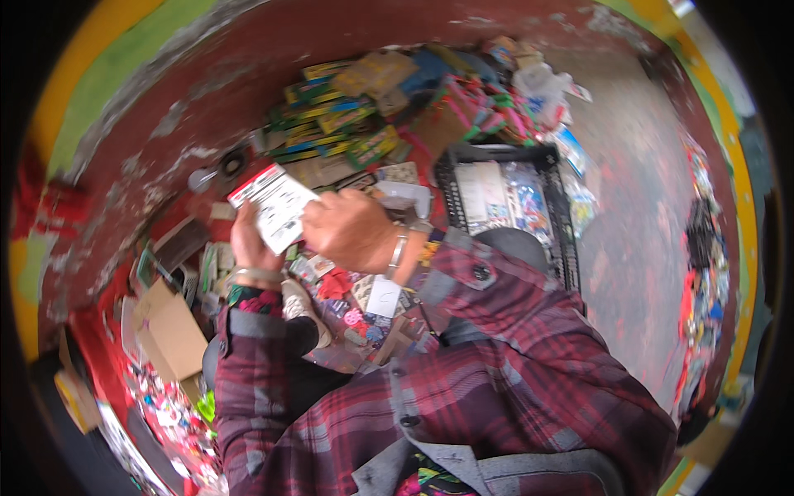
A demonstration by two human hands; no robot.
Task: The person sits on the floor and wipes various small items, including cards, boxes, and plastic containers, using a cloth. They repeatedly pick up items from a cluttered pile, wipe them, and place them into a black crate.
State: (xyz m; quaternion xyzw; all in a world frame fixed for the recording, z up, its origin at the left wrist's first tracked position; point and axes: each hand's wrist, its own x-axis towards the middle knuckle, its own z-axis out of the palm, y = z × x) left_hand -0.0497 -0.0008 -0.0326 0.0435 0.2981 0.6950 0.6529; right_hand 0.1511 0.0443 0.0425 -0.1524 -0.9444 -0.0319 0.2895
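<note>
A flat white card point(279, 213) with a red band along its top and dark print is held up tilted in front of me. My left hand point(251, 248) grips its left side, with the thumb lying along the edge. At the card's right edge is my right hand point(351, 230), its fingers curled and closed against it; the fingertips are partly hidden. A small white tag point(383, 298) shows below my right wrist, and I cannot tell what it belongs to.
Beyond my hands lie stacked yellow-green boxes point(335, 116). A black plastic crate point(565, 211) with packaged goods stands to the right. At the left are an open cardboard box point(169, 331) and many small colourful items. Grey floor point(633, 190) stretches along the right.
</note>
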